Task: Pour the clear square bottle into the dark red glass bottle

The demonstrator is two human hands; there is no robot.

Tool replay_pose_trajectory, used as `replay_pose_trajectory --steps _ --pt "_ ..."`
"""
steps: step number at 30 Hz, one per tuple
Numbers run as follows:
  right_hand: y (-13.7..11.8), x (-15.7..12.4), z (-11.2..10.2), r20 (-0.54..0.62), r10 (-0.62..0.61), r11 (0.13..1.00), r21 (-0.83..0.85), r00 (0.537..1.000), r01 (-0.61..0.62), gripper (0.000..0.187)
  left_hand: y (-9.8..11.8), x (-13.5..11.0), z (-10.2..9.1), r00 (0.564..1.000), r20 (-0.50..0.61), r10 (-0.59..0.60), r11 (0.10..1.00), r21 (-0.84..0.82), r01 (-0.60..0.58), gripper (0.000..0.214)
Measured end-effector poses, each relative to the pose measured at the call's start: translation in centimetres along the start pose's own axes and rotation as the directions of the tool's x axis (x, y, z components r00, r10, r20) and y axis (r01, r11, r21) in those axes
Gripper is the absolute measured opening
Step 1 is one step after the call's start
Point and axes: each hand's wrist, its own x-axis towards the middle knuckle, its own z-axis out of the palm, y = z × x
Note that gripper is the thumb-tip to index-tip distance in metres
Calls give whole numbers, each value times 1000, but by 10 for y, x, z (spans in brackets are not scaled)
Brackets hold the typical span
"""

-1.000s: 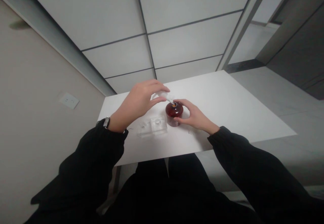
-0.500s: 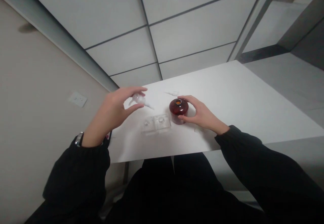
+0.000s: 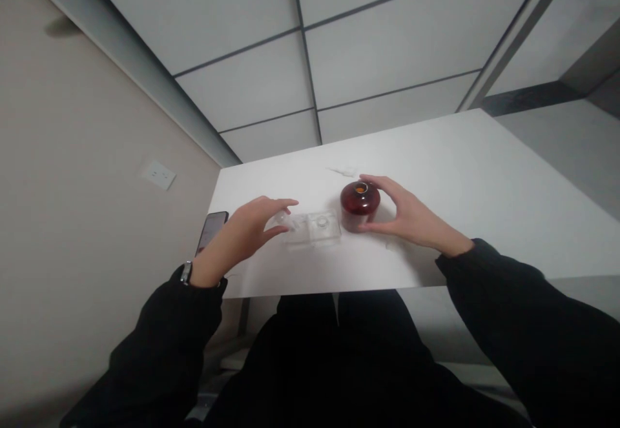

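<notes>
1. Red bottle (image 3: 359, 206): upright on the white counter (image 3: 465, 202), right of the clear tray (image 3: 317, 237), its mouth uncovered.
2. Right grip (image 3: 411, 214): grasping the bottle from its right side, index finger by the shoulder at the far side, thumb against the near lower wall.
3. Left grip (image 3: 259, 220): curved over the tray's left end, thumb and fingers parted around a blurred, clear piece (image 3: 279, 219); cannot tell whether it is clasped or let go.
4. Small whitish piece (image 3: 345, 171): lying behind the bottle, slightly to its left, with a thin end pointing left.
5. Phone (image 3: 213, 228): flat at the counter's left edge, partly hidden by the left forearm.
</notes>
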Motion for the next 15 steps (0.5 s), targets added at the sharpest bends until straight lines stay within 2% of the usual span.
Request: replay_pose_trajectory --steps 2,3,5,7,9,11,13,15 --pt "5 -3 -16 96 15 999 -41 995 -11 106 -2 -2 12 1000 8 9 1000 -6 -9 44" --pt "9 -2 -25 122 25 998 -66 992 -17 102 -2 -3 18 1000 14 5 1000 -6 -5 45" --pt "20 8 -41 102 43 994 -107 994 -32 78 -1 -5 26 1000 15 -20 1000 1 20 46" --pt "32 28 -50 24 50 992 -121 998 -47 58 -1 -8 32 999 -3 -49 999 -2 49 47" --pt "43 57 -47 -30 63 989 -134 998 -67 47 -4 -13 38 997 -42 -61 997 -48 59 58" --pt "53 88 -34 -25 96 975 -201 995 -99 43 -10 -23 46 993 -80 -87 988 -135 75 81" --pt "62 115 -16 2 91 930 -358 996 -85 50 -17 -34 59 984 -75 -162 964 -226 142 100" --pt "70 134 -1 62 89 862 -506 994 -46 48 -22 -44 74 969 -48 -244 927 -303 219 107"
